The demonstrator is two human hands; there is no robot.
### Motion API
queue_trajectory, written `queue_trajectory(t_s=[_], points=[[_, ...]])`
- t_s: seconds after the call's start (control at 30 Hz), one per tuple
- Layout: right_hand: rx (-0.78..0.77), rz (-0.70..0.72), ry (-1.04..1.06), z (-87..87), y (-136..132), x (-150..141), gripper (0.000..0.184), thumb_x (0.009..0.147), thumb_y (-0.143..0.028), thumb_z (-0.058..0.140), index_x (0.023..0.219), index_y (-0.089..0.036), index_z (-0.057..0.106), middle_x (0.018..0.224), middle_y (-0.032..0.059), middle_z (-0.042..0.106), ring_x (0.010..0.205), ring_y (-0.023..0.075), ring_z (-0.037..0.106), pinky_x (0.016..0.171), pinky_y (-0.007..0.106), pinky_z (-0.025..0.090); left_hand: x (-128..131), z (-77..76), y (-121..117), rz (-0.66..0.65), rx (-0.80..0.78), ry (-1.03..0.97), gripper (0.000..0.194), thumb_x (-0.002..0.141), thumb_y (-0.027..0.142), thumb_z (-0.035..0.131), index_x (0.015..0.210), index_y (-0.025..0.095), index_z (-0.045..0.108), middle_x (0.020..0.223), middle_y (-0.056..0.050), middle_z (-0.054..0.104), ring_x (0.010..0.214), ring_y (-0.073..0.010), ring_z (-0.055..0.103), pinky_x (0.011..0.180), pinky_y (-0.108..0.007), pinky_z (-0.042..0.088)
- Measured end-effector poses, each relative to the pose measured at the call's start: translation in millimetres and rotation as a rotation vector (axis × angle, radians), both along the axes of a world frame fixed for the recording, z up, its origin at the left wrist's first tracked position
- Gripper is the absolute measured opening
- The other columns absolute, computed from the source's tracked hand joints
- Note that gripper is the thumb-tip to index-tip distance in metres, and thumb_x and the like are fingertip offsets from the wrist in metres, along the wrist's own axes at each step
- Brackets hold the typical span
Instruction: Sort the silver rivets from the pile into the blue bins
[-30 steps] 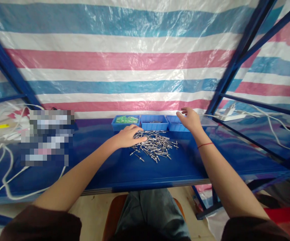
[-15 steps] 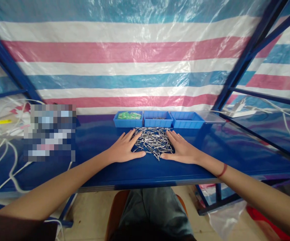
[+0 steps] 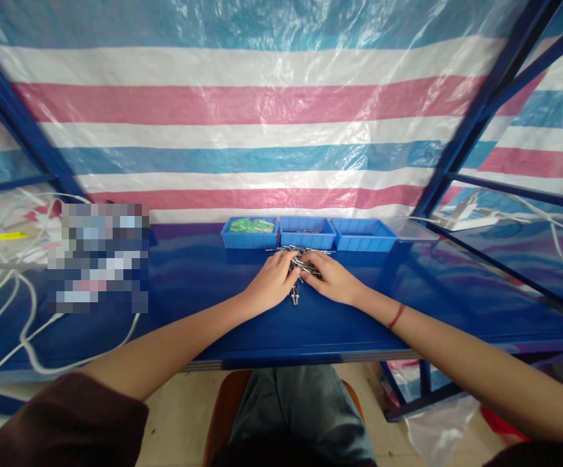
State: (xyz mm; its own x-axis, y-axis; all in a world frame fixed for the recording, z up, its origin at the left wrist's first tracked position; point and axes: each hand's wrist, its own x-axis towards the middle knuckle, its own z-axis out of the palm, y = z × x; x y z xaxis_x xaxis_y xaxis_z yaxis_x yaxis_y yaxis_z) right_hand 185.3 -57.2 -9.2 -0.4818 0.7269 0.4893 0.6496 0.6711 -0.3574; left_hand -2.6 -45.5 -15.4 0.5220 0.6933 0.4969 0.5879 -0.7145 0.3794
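Note:
Silver metal rivets with thin stems, seemingly pop rivets [image 3: 305, 264], are bunched into a heap on the blue table [image 3: 262, 334]. My left hand [image 3: 274, 279] curls around the heap from the left, and my right hand [image 3: 333, 275] curls around it from the right. Both are closed on rivets, with the thumbs nearly meeting at the front. A few rivets stick out below the thumbs, and others lie behind the fingertips along the bins. Much of the heap is hidden by my hands.
Behind the heap stand three blue bins in a row: the left bin [image 3: 224, 239] holds green packets, the middle bin [image 3: 307, 241] some metal pieces, and the right bin [image 3: 364, 243] shows nothing inside. White cables [image 3: 31, 350] run over the table's left side. Blue frame posts rise at both sides.
My hands have moved inward from spread positions at the pile's sides. The rivets, which lay spread out flat, are now squeezed into a smaller, higher heap between them.

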Motion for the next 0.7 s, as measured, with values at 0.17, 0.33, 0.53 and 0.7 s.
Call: queue_trajectory(t_s=[0.17,0.33,0.53,0.7], points=[[0.026,-0.140,0.006,5.1,11.9,8.0,0.019,0.086,-0.028,0.055,0.092,-0.017,0.069,0.096,0.0111,0.067,0.092,0.0239,0.061,0.087,0.041,0.045,-2.5,16.1,11.1,0.043,0.064,-0.371,0.025,0.089,0.022,0.050,0.114,0.017,0.053,0.112,-0.010,0.062,0.107,-0.0206,0.058,0.097,-0.040,0.045],[-0.073,-0.110,-0.015,22.5,18.8,13.7,0.027,0.088,-0.029,0.049,0.079,-0.018,0.072,0.084,0.0080,0.070,0.082,0.0209,0.062,0.077,0.037,0.046,3.9,47.8,25.8,0.029,-0.018,-0.534,0.017,0.088,0.019,0.051,0.104,0.019,0.059,0.100,-0.005,0.066,0.094,-0.0165,0.062,0.080,-0.031,0.050],[-0.303,-0.049,0.054,45.0,36.2,8.2,0.019,0.081,-0.031,0.059,0.082,-0.017,0.073,0.078,0.0046,0.071,0.069,0.0166,0.061,0.069,0.033,0.046,11.8,56.0,51.5,0.012,-0.117,-0.644,0.014,0.088,0.019,0.051,0.099,0.018,0.060,0.099,-0.005,0.068,0.090,-0.0150,0.063,0.079,-0.029,0.049],[-0.293,0.002,0.205,38.9,40.5,7.6,0.026,0.078,-0.040,0.063,0.080,-0.017,0.074,0.083,0.0057,0.072,0.076,0.0175,0.062,0.073,0.034,0.047,5.0,40.7,53.5,0.031,-0.143,-0.627,0.014,0.088,0.021,0.051,0.098,0.018,0.060,0.097,-0.005,0.068,0.091,-0.0161,0.064,0.079,-0.029,0.050]])
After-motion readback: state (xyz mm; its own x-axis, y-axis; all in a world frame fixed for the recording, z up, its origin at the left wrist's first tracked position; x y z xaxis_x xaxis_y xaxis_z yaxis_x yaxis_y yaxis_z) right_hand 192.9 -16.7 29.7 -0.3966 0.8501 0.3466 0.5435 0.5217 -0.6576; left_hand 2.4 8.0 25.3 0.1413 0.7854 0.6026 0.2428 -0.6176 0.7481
